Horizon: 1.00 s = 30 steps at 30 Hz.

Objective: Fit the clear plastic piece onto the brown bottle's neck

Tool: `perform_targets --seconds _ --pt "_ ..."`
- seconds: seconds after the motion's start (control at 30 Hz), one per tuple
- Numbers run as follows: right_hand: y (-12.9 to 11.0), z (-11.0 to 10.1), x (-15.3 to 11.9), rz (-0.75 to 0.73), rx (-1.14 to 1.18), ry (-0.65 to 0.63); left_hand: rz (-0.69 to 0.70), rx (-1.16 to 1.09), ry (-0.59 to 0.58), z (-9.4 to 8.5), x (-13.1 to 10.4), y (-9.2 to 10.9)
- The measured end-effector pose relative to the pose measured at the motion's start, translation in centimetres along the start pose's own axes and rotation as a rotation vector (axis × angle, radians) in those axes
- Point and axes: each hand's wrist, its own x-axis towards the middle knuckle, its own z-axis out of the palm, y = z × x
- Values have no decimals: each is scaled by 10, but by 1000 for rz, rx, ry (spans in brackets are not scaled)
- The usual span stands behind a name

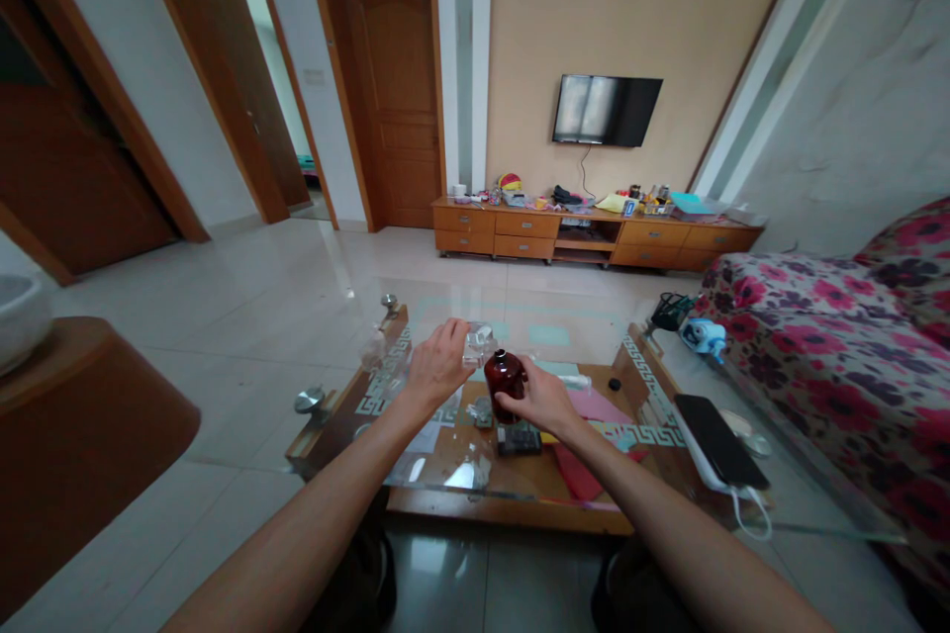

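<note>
My left hand [439,359] is closed around a small clear cup [478,340], tipped on its side with its right end close to the neck of a brown bottle. The brown bottle [504,386] has no cap on its mouth and stands roughly upright, with my right hand [540,396] wrapped around its right side. Both are over the glass-topped coffee table [475,502]. Whether the cup touches the bottle's neck, and whether anything is in the cup, I cannot tell. A small black cap [615,384] lies to the right of my right hand.
A black phone [718,439] with a white cable lies at the table's right side. Under or on the glass are a dark box [519,441] and red paper [577,471]. A flowered sofa [808,346] stands right, a cluttered TV cabinet [525,229] behind, a brown stool-like piece [96,415] left.
</note>
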Motion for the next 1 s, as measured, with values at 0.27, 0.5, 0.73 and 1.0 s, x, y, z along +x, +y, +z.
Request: perform_targets --seconds 0.27,0.5,0.73,1.0 --pt "-2 -1 -1 -4 8 -5 -14 -26 -29 -2 0 1" --pt "-4 -2 0 22 18 -16 -32 -28 -64 -2 1 1" --pt "-1 0 0 1 25 -16 -8 -8 -40 1 0 -1" --pt "-1 -1 0 -7 23 -13 -14 -13 -58 -1 0 1"
